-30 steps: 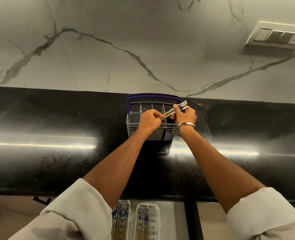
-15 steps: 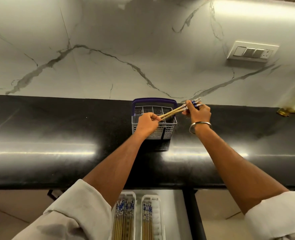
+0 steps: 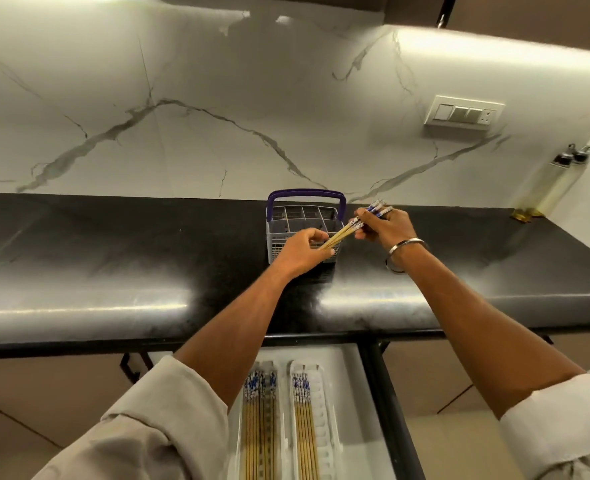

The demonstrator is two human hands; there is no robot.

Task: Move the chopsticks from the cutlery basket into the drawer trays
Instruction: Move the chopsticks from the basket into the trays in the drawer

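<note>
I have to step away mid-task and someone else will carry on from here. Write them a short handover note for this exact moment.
Left hand: grips the plain tips of a small bundle of chopsticks.
Right hand: grips the same bundle at its blue patterned ends.
The bundle is held above the counter, in front of the cutlery basket, whose visible compartments look empty.
Done: the left tray and the right tray in the open drawer below each hold chopsticks; the right tray has free slots.
Left: lower the held bundle into a tray, likely the right one, then check the basket.
</note>
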